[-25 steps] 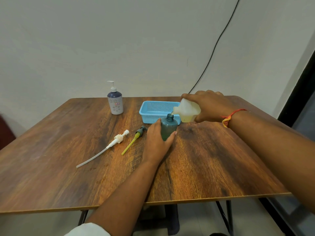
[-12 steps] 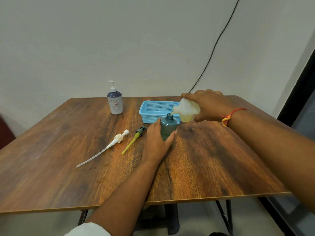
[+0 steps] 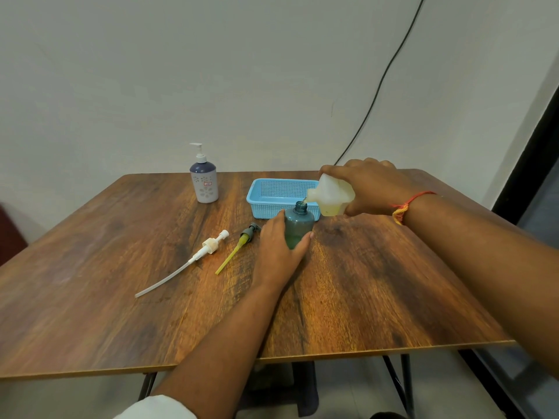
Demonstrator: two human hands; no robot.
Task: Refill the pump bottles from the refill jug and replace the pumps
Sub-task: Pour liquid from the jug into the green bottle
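A teal pump bottle (image 3: 299, 226) with no pump stands upright mid-table, and my left hand (image 3: 279, 252) grips its lower body from the near side. My right hand (image 3: 370, 186) holds the translucent refill jug (image 3: 331, 195) tipped to the left, its spout right at the bottle's open neck; yellowish liquid sits in the jug. A grey pump with a yellow tube (image 3: 239, 244) lies on the table just left of my left hand. Further left lies a white pump with a long clear tube (image 3: 193, 260). A white-and-purple pump bottle (image 3: 203, 181) with its pump fitted stands at the back.
A light blue mesh basket (image 3: 272, 192) sits right behind the teal bottle, under the jug's spout side. The wooden table (image 3: 378, 282) ends close to the wall; a black cable hangs down the wall behind my right hand.
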